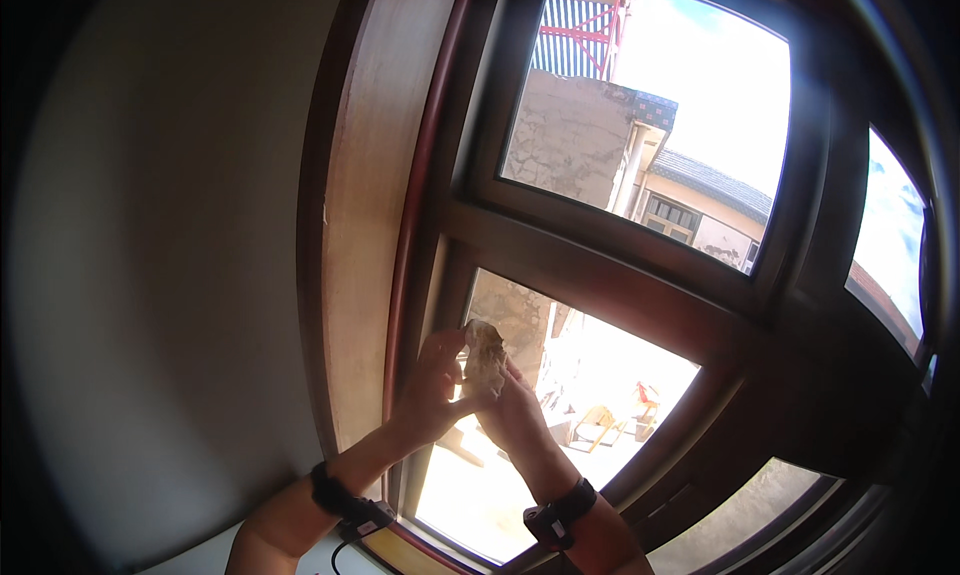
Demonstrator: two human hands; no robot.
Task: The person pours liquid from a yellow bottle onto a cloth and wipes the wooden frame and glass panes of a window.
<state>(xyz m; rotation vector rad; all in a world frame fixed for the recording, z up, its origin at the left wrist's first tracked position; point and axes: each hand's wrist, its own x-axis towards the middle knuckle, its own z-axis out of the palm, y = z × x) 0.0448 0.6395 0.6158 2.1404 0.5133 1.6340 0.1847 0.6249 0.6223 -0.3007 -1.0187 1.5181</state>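
A crumpled pale cloth point(486, 357) with darker, dirty-looking patches is bunched up in front of the lower window pane point(600, 365). From its left side, my left hand point(433, 386) grips it, with the thumb reaching across below. My right hand point(511, 411) holds the cloth from the right and underneath, its fingers partly hidden behind it. Whether the cloth touches the glass cannot be told. Both wrists wear a black strap with a small device, the left one point(352, 504) trailing a thin cable.
A dark window frame point(600, 245) surrounds the panes, with a wooden jamb point(382, 200) on its left. Beside that stands a shadowed plain wall point(187, 237). A white surface point(206, 556) lies low at left. Through the glass show a cracked outdoor wall point(566, 136) and a sunlit yard.
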